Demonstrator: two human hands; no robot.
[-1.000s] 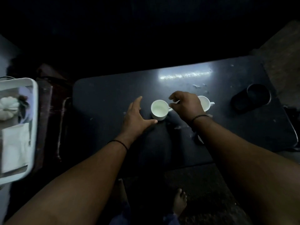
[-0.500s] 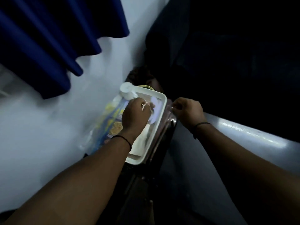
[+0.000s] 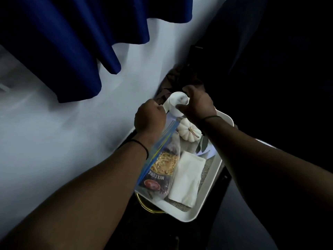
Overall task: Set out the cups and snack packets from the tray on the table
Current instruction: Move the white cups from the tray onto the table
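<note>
A white cup [image 3: 175,104] is tilted above the far end of the white tray [image 3: 201,210]. My left hand [image 3: 150,118] grips its left side, apparently at the handle. My right hand [image 3: 199,105] closes around its right side and rim. In the tray's left half lies a snack packet [image 3: 161,170] with a blue edge, labelled MIXTURE, partly under my left wrist. Neither the table nor the other cups are in view.
The tray also holds a folded white napkin [image 3: 189,175] and a small white decorative pumpkin [image 3: 189,132]. A pale wall [image 3: 63,141] and a blue curtain [image 3: 72,42] lie to the left. Dark furniture lies under and right of the tray.
The view swung from the table with two cups to the tray. My left hand took a cup there, and now both hands hold it raised over the tray's far end.
</note>
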